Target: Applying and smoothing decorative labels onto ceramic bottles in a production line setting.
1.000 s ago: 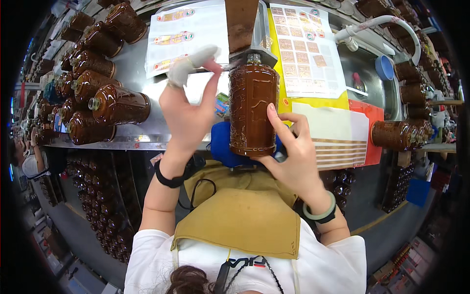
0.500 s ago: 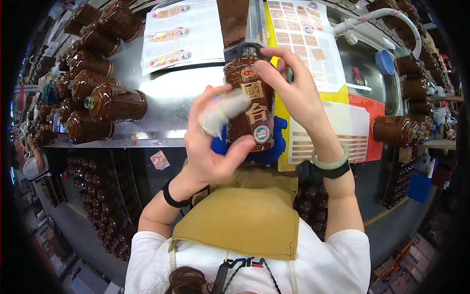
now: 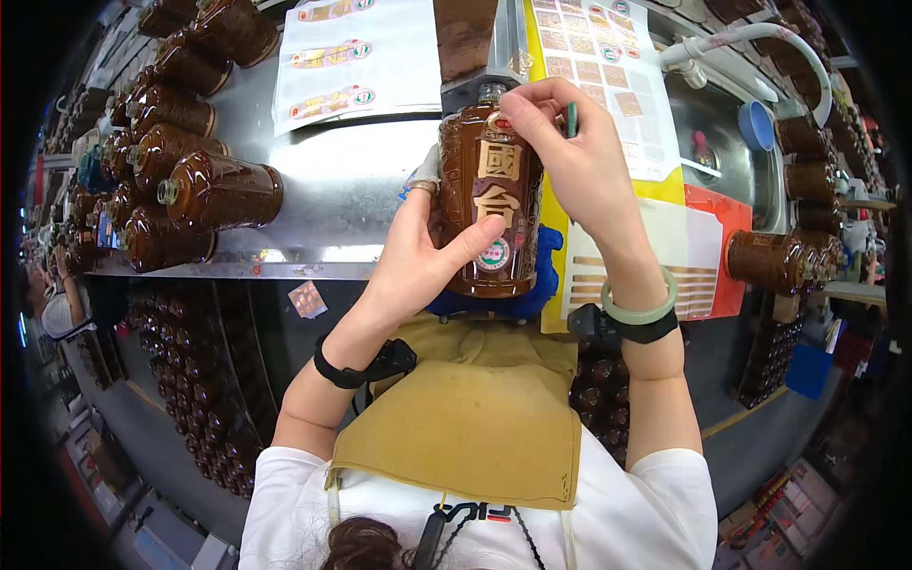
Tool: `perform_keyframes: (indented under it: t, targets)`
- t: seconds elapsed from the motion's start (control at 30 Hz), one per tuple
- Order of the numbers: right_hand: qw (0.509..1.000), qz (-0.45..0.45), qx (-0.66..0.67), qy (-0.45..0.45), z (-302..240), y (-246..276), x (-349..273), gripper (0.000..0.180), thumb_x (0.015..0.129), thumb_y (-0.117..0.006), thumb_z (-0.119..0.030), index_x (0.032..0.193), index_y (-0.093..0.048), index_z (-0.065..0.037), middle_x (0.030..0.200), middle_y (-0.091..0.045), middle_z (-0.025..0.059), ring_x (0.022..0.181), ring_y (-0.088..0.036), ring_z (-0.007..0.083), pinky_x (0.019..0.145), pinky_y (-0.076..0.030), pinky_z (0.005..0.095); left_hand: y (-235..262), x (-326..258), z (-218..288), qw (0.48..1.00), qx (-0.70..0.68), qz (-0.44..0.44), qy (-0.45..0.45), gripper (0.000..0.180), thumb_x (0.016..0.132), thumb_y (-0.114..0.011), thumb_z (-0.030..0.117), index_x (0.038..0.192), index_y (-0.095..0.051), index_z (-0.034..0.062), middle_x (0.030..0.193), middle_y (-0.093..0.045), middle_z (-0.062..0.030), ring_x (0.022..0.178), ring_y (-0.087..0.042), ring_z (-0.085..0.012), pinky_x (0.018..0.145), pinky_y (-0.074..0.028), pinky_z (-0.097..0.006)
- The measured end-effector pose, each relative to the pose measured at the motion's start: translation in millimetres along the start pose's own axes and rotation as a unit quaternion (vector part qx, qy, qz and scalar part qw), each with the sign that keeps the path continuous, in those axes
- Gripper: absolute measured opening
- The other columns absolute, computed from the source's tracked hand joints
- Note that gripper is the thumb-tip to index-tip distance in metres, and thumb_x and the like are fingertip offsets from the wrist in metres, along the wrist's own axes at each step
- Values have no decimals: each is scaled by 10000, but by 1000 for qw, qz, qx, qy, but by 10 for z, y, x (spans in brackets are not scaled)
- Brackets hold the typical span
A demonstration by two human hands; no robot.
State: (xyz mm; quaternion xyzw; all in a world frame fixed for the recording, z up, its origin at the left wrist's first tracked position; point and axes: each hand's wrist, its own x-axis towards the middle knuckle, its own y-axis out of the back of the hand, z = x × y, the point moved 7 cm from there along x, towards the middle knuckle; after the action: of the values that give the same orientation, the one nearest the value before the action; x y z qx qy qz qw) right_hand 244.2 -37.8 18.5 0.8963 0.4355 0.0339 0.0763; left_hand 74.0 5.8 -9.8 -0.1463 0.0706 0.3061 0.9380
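While the left hand [image 3: 404, 271] grips the left side of the brown bottle [image 3: 461, 190], centred on blue padding [image 3: 546, 271], the right hand [image 3: 589, 157] curls at its far end; whether it pinches anything cannot be determined. Apparent step: pressing gold labels [image 3: 499, 160]; next calls for even smoothing.

A lane of bare metal table [image 3: 328, 204] opens between brown bottles [image 3: 226, 190] at left and the held bottle [image 3: 494, 180]; at right, a curved tap [image 3: 741, 38] arches over the sink [image 3: 711, 106], obstructing reach.
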Motion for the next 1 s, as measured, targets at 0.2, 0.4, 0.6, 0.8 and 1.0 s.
perform_keyframes:
  t: [0.2, 0.4, 0.6, 0.8, 1.0]
  targets:
    - [987, -10, -156, 41, -120, 3, 23, 454, 801, -850, -377, 1002, -711, 6, 883, -722, 102, 798, -660, 165, 748, -530, 311, -26, 13, 7, 1000, 18, -13, 11, 765, 920, -783, 195, 1493, -348, -64, 1379, -557, -153, 1276, -551, -195, 1087, -465, -375]
    - [996, -39, -71, -47, -14, 23, 57, 451, 807, -844, -399, 978, -712, -3, 836, -654, 47, 775, -600, 116, 712, -505, 279, -30, -54, 41, 999, -27, 40, -24, 837, 910, -798, 182, 1519, -278, -60, 1415, -517, -166, 1290, -549, -221, 1084, -477, -383]
    - [996, -37, -79, -37, -24, 3, 10, 433, 836, -843, -322, 1059, -676, 9, 863, -656, 52, 789, -604, 105, 688, -512, 261, -21, -74, -24, 999, -3, 28, -25, 876, 902, -806, 170, 1535, -244, -54, 1432, -496, -176, 1313, -534, -234, 1103, -461, -394]
    - [994, -47, -84, -53, -30, -23, 9, 457, 835, -845, -339, 1055, -671, 22, 925, -696, 90, 838, -645, 121, 723, -536, 280, -2, -91, -54, 999, -14, 31, -24, 861, 897, -807, 151, 1535, -260, -39, 1449, -484, -169, 1335, -514, -233, 1114, -451, -393]
    - [993, -35, -98, -58, -28, -6, 3, 478, 827, -848, -363, 1059, -674, 18, 914, -691, 84, 835, -638, 134, 739, -531, 286, -25, -90, -7, 999, -31, 29, -25, 876, 889, -814, 141, 1538, -254, -41, 1452, -482, -166, 1326, -521, -225, 1117, -445, -385]
